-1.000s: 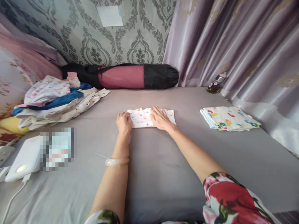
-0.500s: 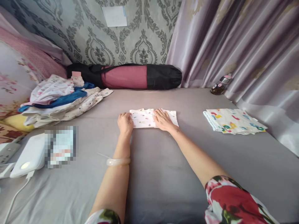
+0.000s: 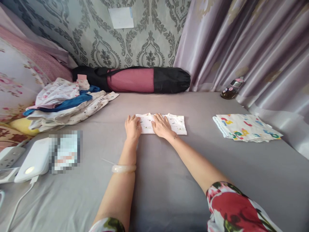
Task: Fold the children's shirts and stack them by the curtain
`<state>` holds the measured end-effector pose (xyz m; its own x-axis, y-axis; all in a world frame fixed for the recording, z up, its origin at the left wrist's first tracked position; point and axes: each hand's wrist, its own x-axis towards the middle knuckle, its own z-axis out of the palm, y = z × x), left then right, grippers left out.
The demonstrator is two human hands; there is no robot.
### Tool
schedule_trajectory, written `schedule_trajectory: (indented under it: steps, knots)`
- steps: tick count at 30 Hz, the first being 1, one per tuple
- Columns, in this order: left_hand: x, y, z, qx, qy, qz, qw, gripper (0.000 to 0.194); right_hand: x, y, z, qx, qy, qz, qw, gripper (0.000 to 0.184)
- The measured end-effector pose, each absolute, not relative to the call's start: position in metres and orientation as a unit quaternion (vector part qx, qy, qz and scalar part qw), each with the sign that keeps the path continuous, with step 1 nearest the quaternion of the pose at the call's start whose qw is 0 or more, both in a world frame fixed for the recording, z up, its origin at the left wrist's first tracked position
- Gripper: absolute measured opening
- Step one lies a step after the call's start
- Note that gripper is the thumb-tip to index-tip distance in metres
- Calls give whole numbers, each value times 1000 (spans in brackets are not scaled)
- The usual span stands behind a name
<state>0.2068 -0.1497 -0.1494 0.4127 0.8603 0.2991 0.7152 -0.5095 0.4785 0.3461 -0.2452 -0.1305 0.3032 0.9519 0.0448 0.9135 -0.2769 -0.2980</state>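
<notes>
On grey bed [image 3: 169, 180], rests right hand [image 3: 162, 126] spread flat mid-cloth [image 3: 178, 124], left hand [image 3: 133, 127] curled at left end; cannot tell if pinching. Looks light, soft; best held by both ends.

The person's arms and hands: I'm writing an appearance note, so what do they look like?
The left hand and right hand are ungloved, each with small dark markings near the wrist. A smooth, milky-white, ring-shaped bangle circles the left forearm. The floral fabric right sleeve shows red blooms and dark green leaves on white; the white-and-green fabric left sleeve barely shows.
</notes>
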Motion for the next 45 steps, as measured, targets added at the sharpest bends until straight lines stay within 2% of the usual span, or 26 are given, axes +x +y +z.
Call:
schedule_trajectory:
  steps: [9,22,32,39,45]
  knots:
    - [211,-161,-144,864,428,214,157,40,344,-244,-126,-801,-583,73,112,58]
    - [215,-157,-148,843,446,226,200,48,323,-229,-132,-779,-612,53,125,57]
    - [202,-141,-135,682,528,388,326,46,312,-221,-126,-786,-603,63,123,57]
    - [205,-135,-142,623,510,473,358,35,291,-204,-124,-771,-615,102,127,62]
    - [206,-139,-132,464,482,552,498,26,288,-202,-131,-772,-613,102,138,62]
